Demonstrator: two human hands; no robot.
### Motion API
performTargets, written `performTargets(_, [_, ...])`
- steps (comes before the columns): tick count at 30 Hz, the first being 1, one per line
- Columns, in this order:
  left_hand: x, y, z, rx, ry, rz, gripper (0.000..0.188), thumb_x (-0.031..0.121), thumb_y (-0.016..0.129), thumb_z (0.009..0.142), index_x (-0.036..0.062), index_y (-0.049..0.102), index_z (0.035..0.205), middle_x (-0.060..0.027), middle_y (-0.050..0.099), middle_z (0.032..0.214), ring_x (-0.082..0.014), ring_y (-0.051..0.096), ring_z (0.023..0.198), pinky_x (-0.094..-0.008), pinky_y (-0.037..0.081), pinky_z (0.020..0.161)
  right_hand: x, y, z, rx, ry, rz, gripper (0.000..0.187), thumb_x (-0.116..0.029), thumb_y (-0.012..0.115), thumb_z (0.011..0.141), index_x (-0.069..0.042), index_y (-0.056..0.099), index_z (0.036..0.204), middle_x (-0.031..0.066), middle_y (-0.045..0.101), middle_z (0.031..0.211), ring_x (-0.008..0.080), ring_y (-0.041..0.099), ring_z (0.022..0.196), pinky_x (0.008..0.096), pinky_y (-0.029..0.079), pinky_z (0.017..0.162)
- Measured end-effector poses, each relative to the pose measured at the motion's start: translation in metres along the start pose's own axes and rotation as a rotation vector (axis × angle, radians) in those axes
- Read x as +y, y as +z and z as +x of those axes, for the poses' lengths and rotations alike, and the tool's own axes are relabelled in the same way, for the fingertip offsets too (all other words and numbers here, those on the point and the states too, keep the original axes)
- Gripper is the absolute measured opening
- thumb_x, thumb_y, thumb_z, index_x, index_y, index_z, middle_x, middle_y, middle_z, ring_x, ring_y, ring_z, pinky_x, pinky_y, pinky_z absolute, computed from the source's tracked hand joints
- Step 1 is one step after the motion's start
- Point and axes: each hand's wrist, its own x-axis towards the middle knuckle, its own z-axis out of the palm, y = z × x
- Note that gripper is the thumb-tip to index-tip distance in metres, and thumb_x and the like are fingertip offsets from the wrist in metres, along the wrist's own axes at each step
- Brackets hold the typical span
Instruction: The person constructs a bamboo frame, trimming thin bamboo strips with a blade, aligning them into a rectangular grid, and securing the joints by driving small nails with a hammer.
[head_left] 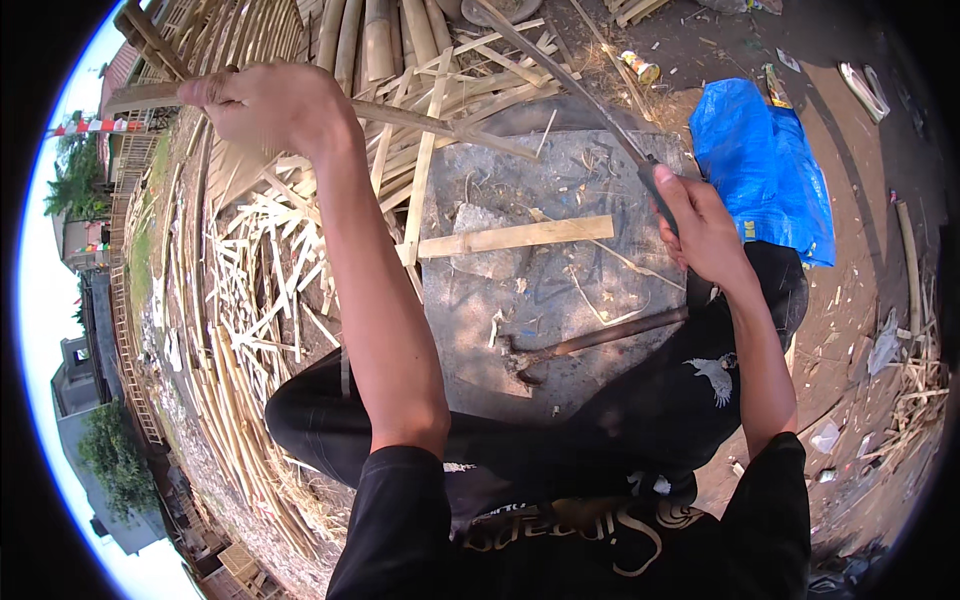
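Note:
My left hand (280, 108) is raised at the upper left, its fingers closed round a long bamboo strip (410, 118). The strip reaches rightward over the far part of a grey mat (460, 370). In my right hand (705, 228) is the dark handle of a long-bladed knife (590, 100); its narrow blade points up and to the left, away from me. Blade and strip are apart in this view. Between my legs, a pale split bamboo piece (520, 238) lies across a flat stone (485, 260). Nearer me rests a wooden-handled tool (600, 335) with a rusty, hammer-like head.
Split bamboo strips (270, 260) lie heaped to the left, with bamboo poles (380, 40) beyond. A crumpled blue plastic sack (760, 165) is on the right. Farther right are a sandal (865, 92) and scattered sticks (910, 400). A yellow cup (640, 67) lies at the back.

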Motion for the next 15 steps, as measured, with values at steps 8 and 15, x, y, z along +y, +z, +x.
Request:
performTargets(8, [-0.039, -0.043, 0.018, 0.330, -0.272, -0.111, 0.068, 0.054, 0.022, 0.111, -0.0012, 0.044, 0.078, -0.0025, 0.038, 0.059, -0.0173, 0.038, 0.051, -0.0289, 0.054, 0.054, 0.054, 0.016, 0.056, -0.195, -0.039, -0.603, 0.065, -0.053, 0.045, 0.106, 0.009, 0.065, 0.102, 0.0285, 0.065, 0.083, 0.0457, 0.062, 0.081, 0.0494, 0.048, 0.080])
performTargets(15, [-0.055, -0.072, 0.023, 0.544, -0.450, 0.082, 0.077, 0.049, 0.023, 0.111, -0.0195, 0.054, 0.098, -0.0167, 0.056, 0.073, -0.0240, 0.060, 0.066, -0.0369, 0.060, 0.058, 0.066, 0.026, 0.054, -0.167, -0.128, -0.561, 0.058, -0.049, 0.045, 0.107, 0.004, 0.067, 0.104, 0.0323, 0.066, 0.091, 0.0495, 0.063, 0.091, 0.0502, 0.047, 0.083])
